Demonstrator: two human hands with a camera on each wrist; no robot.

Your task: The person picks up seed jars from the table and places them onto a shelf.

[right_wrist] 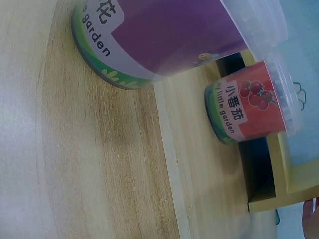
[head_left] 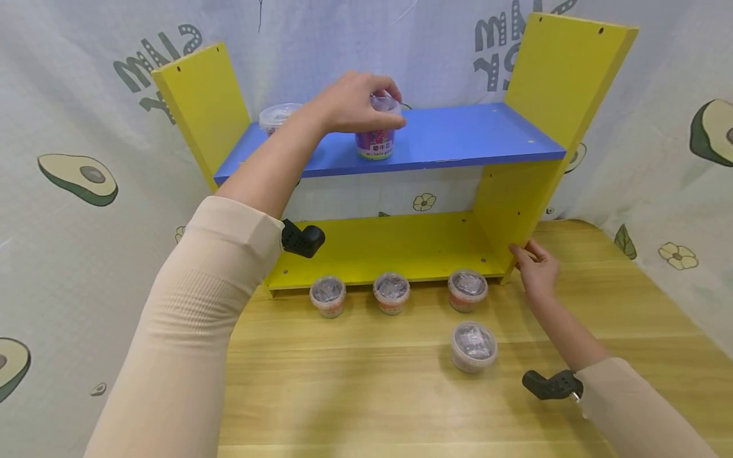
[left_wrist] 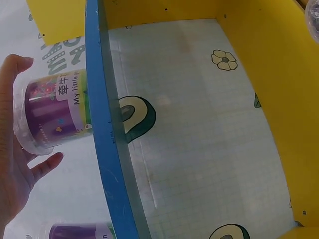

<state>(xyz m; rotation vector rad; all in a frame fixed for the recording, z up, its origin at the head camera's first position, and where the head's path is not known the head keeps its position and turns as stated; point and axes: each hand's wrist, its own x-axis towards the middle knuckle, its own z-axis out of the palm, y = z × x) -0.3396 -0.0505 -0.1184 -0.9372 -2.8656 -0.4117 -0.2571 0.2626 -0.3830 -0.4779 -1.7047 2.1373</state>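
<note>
My left hand (head_left: 362, 105) is over a clear-lidded purple plastic cup (head_left: 376, 145) on the blue upper board (head_left: 458, 137) of a shelf. In the left wrist view, the thumb and fingers spread wider than the lid, and the cup's base meets the board. Another lidded cup (head_left: 277, 116) stands to its left, partly behind my forearm. Low on the shelf's right side, my right hand (head_left: 538, 270) grips the front edge of the yellow side panel (head_left: 518, 197). Only a bit of that hand shows in the right wrist view.
Three lidded cups (head_left: 392, 292) line the table before the shelf's yellow bottom board (head_left: 395, 248). A fourth, purple cup (right_wrist: 179, 35) stands nearer me. One cup in the row (right_wrist: 251, 104) has a red tomato label. A patterned cloth (head_left: 86, 254) hangs behind the wooden table (head_left: 355, 394).
</note>
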